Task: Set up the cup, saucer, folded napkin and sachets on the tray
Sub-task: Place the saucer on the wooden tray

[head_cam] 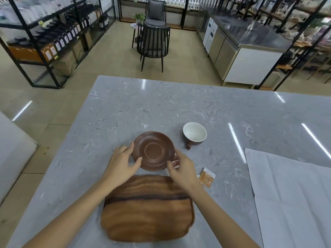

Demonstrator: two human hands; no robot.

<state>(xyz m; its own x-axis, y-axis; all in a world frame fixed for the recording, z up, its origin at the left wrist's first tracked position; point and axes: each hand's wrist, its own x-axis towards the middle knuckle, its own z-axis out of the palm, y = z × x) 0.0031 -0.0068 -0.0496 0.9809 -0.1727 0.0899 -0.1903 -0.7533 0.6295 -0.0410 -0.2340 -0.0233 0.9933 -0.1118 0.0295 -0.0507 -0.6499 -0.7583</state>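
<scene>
Both hands are gripping the brown saucer (153, 151) just beyond the far edge of the wooden tray (148, 208), which is lying on the grey table (125, 108). The left hand (121, 163) is clamping the saucer's left rim between thumb and fingers; the right hand (182, 167) is clamping its right rim likewise. The cup (194, 134) is standing beyond and right of the tray, apart from the saucer. A sachet (207, 178) is lying just off the tray's far right corner. A white napkin (290, 190), unfolded, is lying well to the tray's right.

Brown saucer (153, 151) beyond empty wooden tray (147, 208).
</scene>
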